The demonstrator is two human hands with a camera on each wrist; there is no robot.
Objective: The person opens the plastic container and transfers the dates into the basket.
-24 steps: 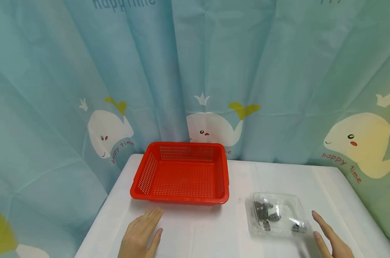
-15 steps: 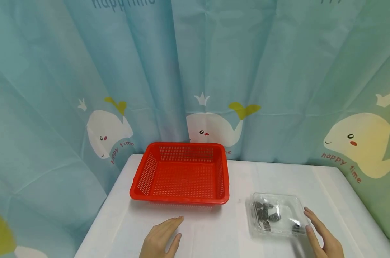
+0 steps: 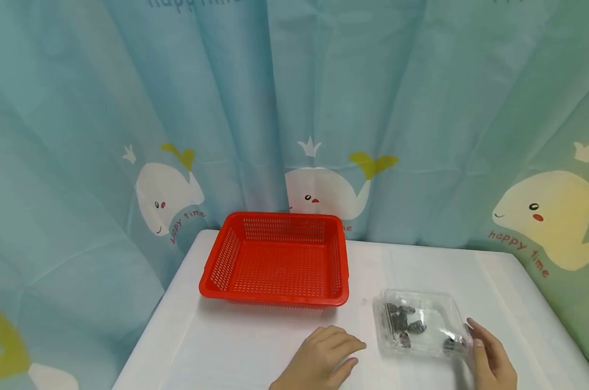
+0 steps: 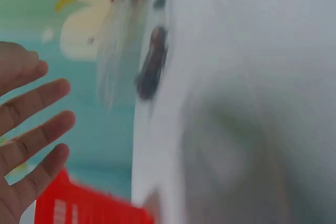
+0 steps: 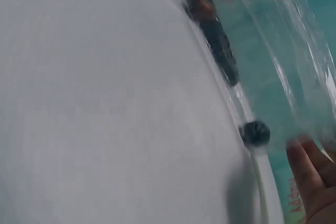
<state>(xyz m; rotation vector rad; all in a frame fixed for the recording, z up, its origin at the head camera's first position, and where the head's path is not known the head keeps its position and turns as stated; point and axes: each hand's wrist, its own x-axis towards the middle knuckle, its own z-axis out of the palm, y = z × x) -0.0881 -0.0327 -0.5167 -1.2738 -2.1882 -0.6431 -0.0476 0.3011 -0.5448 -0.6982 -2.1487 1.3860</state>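
A clear plastic clamshell box (image 3: 438, 319) sits on the white table, right of the middle. Inside lie several small, dark, ridged pieces (image 3: 399, 320), most of them toward its left side; one dark piece (image 5: 256, 133) is by itself near the right end. My right hand (image 3: 494, 355) is at the box's right side, fingertips right at the plastic wall. My left hand (image 3: 321, 357) hovers left of the box, palm side toward it and fingers slightly bent, holding nothing. In the left wrist view its fingers (image 4: 39, 129) are spread.
A red plastic basket (image 3: 274, 301) with perforated walls stands at the back left of the table (image 3: 226, 346). Behind the table hangs a blue-green curtain (image 3: 343, 97) printed with whales.
My left hand has moved right, from in front of the basket to near the box. My right hand has come in against the box's right side. Box and basket stay put.
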